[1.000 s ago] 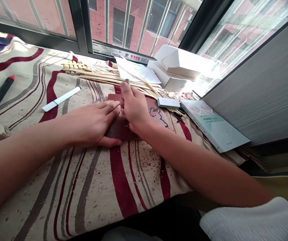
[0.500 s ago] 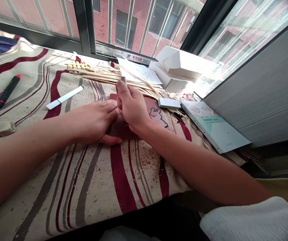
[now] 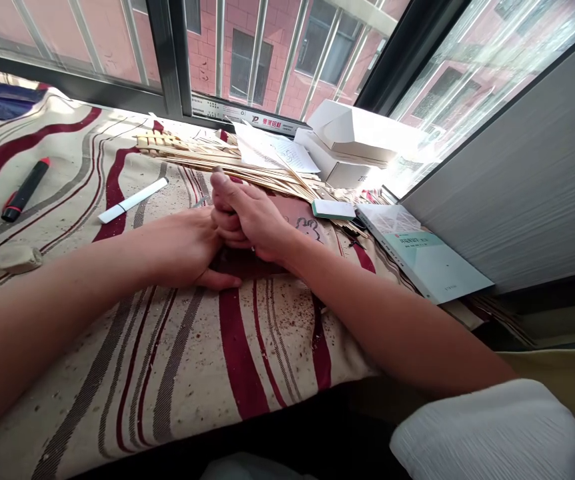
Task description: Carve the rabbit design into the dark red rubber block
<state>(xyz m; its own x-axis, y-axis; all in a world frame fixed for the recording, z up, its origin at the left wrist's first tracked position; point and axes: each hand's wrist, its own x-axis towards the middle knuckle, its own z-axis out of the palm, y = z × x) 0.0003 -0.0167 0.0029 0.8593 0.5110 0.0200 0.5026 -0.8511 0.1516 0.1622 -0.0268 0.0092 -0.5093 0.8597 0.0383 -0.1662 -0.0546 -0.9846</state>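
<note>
My left hand [image 3: 180, 245] lies flat, palm down, on the near left part of a dark red sheet [image 3: 247, 263] spread on the striped cloth. Its fingertips are hidden under my right hand [image 3: 250, 219]. My right hand is closed in a loose fist on top of the sheet, thumb raised. A small greyish tip pokes out above the thumb, but I cannot make out what it is. A rabbit outline [image 3: 310, 227] drawn on the sheet shows partly beside my right wrist.
Thin wooden strips [image 3: 262, 179] lie just beyond my hands, with papers [image 3: 275, 148] and white boxes [image 3: 355, 137] behind. A white marker [image 3: 132, 200], a black and red marker [image 3: 25, 190] and a beige lump [image 3: 17, 258] lie left. A small green-edged block [image 3: 333, 209] and a book [image 3: 422, 257] lie right. Sawdust speckles the cloth [image 3: 117, 373].
My right hand has slid left and nearer over the red sheet, now covering my left fingertips and part of the rabbit drawing. My left hand has stayed flat in place.
</note>
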